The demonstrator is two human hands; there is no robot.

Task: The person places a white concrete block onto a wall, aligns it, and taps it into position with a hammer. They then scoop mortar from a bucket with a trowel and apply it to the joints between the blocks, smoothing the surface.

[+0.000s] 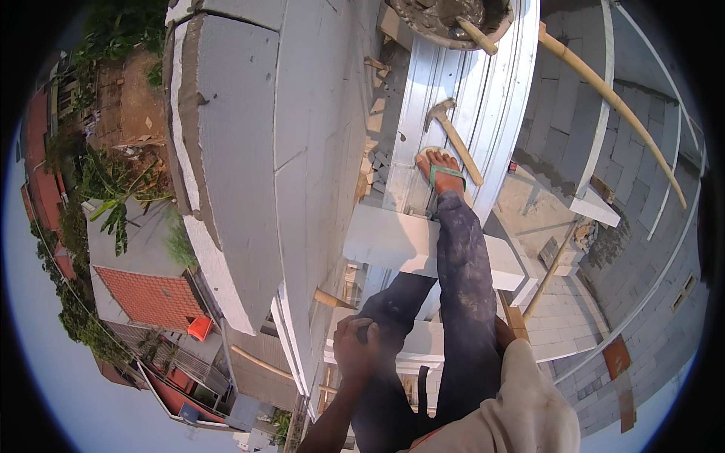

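My left hand (356,349) is beside my left knee, its fingers curled in. A small dark patch shows between them, and I cannot make out what it is. Low against my right thigh is my right hand (504,334), mostly hidden by the leg and sleeve. It is next to a wooden piece (516,315), and its fingers do not show. My sandalled right foot stands on a ribbed metal plank (483,90). Just beyond the toes lies a claw hammer (457,140) with a wooden handle.
At the plank's far end stands a mortar tub (430,34) with a wooden-handled tool (477,35) in it. A tall grey block wall (234,128) runs along the left, with houses far below. White blocks (396,240) lie under my legs. A bamboo pole (619,106) curves at right.
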